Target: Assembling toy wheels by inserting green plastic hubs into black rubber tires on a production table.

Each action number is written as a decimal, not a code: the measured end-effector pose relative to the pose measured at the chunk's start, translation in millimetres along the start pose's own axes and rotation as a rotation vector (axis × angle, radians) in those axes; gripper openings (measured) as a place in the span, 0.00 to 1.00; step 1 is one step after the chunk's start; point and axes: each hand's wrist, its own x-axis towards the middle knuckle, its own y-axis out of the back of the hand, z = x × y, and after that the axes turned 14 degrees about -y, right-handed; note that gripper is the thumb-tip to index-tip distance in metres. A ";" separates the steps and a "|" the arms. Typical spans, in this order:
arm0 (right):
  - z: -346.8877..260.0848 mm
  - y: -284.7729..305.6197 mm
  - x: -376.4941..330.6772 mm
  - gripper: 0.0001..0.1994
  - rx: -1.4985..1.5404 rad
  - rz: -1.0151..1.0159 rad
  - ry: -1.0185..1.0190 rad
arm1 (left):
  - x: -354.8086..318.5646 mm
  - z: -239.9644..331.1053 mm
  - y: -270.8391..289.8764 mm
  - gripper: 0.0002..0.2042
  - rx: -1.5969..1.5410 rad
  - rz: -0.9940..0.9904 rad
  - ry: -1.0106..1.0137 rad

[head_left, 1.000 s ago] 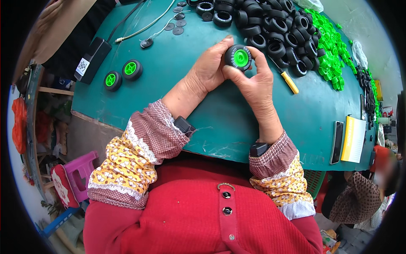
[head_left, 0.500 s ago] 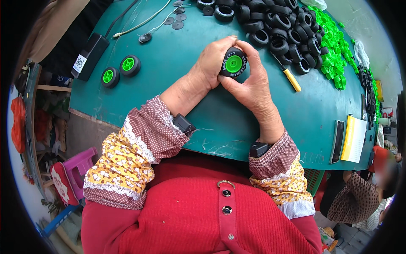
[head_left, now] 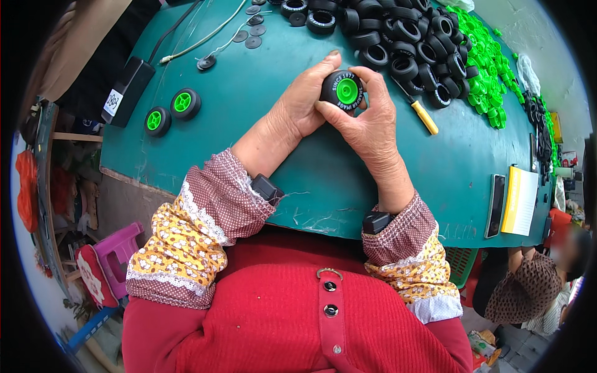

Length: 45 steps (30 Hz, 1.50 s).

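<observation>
A toy wheel (head_left: pixel 346 91), a black rubber tyre with a bright green hub, is held between my two hands above the table. My left hand (head_left: pixel 305 98) cups its left side, thumb pointing up and away from the tyre; its other fingers are hidden behind the wheel. My right hand (head_left: pixel 373 121) grips the right side, thumb along the lower edge and forefinger at the upper right. Two more wheels with green hubs, a nearer one (head_left: pixel 157 122) and a farther one (head_left: pixel 185 104), lie on the table to the left.
Beyond my hands are a heap of black tyres (head_left: pixel 404 46) and a pile of green hubs (head_left: pixel 485 68). A yellow-handled screwdriver (head_left: pixel 425 118) lies right of my hands. Black discs (head_left: pixel 253 42), a cable (head_left: pixel 208 38) and a black box (head_left: pixel 129 91) sit left; a phone (head_left: pixel 495 206) and booklet (head_left: pixel 520 200) right.
The wheel has turned a little clockwise and tilted in my hands. My left thumb has drawn apart from my right forefinger. The view has shifted slightly.
</observation>
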 end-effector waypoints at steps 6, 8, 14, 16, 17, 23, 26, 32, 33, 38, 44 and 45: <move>2.2 1.4 0.8 0.32 0.100 -0.118 0.064 | 6.6 -5.4 11.6 0.19 0.050 0.068 -0.011; -2.5 4.2 1.1 0.30 0.139 -0.157 0.058 | 5.4 -0.5 11.3 0.19 0.029 0.013 0.049; -6.1 3.1 0.7 0.26 0.089 -0.161 0.100 | 2.6 1.9 8.7 0.18 0.009 0.028 -0.006; -6.1 3.2 0.3 0.26 0.097 -0.172 0.085 | 3.2 1.3 10.8 0.17 0.018 -0.009 -0.008; -6.0 3.9 0.1 0.26 0.098 -0.172 0.085 | 3.4 0.9 11.8 0.16 0.026 -0.046 -0.011; -6.1 5.5 0.1 0.28 0.087 -0.168 0.120 | 0.5 3.8 8.1 0.14 0.162 -0.043 -0.051; -9.1 5.4 -3.0 0.28 0.091 -0.199 0.015 | 0.3 3.6 7.7 0.13 0.167 -0.041 -0.036; -6.8 5.2 -2.5 0.29 0.150 -0.210 -0.013 | -1.0 2.5 3.8 0.14 0.206 -0.035 -0.090; -4.3 4.4 -0.8 0.28 0.131 -0.195 0.026 | 0.7 1.3 6.6 0.14 0.207 -0.037 -0.092; -3.8 3.0 0.3 0.27 0.124 -0.147 -0.013 | 0.7 1.2 -1.0 0.16 0.082 0.041 0.004; -3.9 2.3 -0.3 0.27 0.104 -0.077 0.041 | 5.1 -0.3 8.2 0.20 0.035 -0.031 0.038; -3.4 2.2 0.0 0.27 0.104 -0.080 0.041 | 5.2 2.0 10.0 0.22 -0.002 -0.103 0.098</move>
